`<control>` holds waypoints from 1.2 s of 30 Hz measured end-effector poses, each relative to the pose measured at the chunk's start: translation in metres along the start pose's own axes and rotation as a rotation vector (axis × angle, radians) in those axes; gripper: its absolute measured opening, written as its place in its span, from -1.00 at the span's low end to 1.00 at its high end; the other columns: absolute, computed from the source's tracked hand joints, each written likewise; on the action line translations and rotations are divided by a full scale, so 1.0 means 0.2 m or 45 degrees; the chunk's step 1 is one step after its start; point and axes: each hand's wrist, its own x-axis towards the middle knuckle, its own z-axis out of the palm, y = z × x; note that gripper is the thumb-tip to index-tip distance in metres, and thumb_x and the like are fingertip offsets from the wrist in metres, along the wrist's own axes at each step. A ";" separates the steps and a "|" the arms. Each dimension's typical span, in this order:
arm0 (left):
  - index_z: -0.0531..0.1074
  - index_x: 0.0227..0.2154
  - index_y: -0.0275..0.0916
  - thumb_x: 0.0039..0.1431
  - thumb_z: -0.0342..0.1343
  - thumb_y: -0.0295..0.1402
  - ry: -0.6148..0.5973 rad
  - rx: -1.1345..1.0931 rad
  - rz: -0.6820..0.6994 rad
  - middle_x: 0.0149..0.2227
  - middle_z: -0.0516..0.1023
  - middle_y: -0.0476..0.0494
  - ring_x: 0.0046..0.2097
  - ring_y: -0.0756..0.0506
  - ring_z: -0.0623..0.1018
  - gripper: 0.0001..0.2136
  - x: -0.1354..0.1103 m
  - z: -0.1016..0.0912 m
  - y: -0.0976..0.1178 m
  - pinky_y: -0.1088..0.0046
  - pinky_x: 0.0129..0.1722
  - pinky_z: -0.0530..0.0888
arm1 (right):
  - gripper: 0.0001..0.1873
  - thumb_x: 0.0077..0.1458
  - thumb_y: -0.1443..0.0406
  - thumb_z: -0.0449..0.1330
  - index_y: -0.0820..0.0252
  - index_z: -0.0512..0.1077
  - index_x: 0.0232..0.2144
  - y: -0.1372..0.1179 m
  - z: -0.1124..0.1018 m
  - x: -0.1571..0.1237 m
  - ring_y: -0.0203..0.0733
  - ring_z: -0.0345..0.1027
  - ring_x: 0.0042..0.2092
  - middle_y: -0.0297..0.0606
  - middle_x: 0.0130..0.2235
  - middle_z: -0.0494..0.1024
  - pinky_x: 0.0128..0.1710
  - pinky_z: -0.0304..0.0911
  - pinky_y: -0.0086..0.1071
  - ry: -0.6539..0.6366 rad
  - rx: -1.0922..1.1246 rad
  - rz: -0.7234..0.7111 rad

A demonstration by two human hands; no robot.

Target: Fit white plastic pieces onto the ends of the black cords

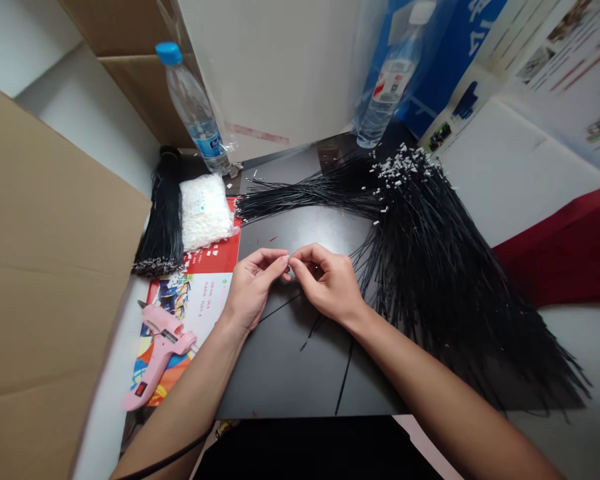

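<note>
Over the middle of the dark table, my left hand (255,283) and my right hand (327,280) meet at their fingertips, thumb and forefinger pinched on each. Whatever lies between the fingers is too small and covered to name. Below them, a thin black wire (281,307) slants across the tabletop, and another short black strand (310,335) shows under my right wrist; whether either runs into my fingers I cannot tell. To the right spreads a large heap of black wires (440,247) with small white tips (405,165). A flatter bundle of black wires (305,193) lies beyond my hands.
Left of my hands are a bag of small white pieces (206,212), a black wire bundle (163,213) and a pink glue gun (161,347) on a printed red-and-white sheet (213,293). Two plastic bottles (195,110) (390,83) stand behind. Cardboard (45,267) walls the left side.
</note>
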 end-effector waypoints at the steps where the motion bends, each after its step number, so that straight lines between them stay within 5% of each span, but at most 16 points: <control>1: 0.58 -0.44 -0.31 -0.21 0.48 -0.33 0.000 -0.028 -0.021 -0.48 0.58 0.01 -0.49 0.08 0.50 -0.74 0.00 0.00 0.00 0.55 -0.34 0.46 | -0.86 0.20 0.28 0.14 0.23 0.45 -0.35 0.00 0.00 0.00 -0.41 0.35 -0.51 -0.33 -0.46 0.57 -0.51 0.19 -0.56 -0.004 0.000 0.008; 15: 0.63 -0.45 -0.33 -0.29 0.51 -0.35 0.014 -0.082 -0.134 -0.46 0.65 -0.06 -0.43 0.03 0.59 -0.72 0.02 0.02 0.01 0.53 -0.29 0.56 | -0.91 0.07 0.30 0.15 0.22 0.37 -0.43 0.02 -0.02 0.02 -0.46 0.11 -0.60 -0.45 -0.58 0.35 -0.60 0.03 -0.55 0.004 -0.011 0.111; 29: 0.59 -0.50 -0.34 -0.32 0.48 -0.41 0.097 -0.140 -0.179 -0.53 0.59 -0.03 -0.48 0.08 0.51 -0.75 0.00 0.03 0.01 0.57 -0.36 0.48 | -0.91 0.12 0.31 0.12 0.20 0.36 -0.42 0.02 0.01 0.01 -0.40 0.30 -0.49 -0.38 -0.49 0.45 -0.51 0.18 -0.54 -0.008 -0.061 -0.011; 36: 0.57 -0.53 -0.35 -0.36 0.47 -0.39 0.126 -0.199 -0.178 -0.52 0.57 -0.04 -0.46 0.05 0.50 -0.74 0.01 0.06 0.02 0.55 -0.38 0.45 | -0.88 0.13 0.31 0.11 0.19 0.32 -0.45 0.03 0.01 0.03 -0.42 0.21 -0.55 -0.41 -0.53 0.39 -0.55 0.12 -0.54 -0.042 -0.137 -0.088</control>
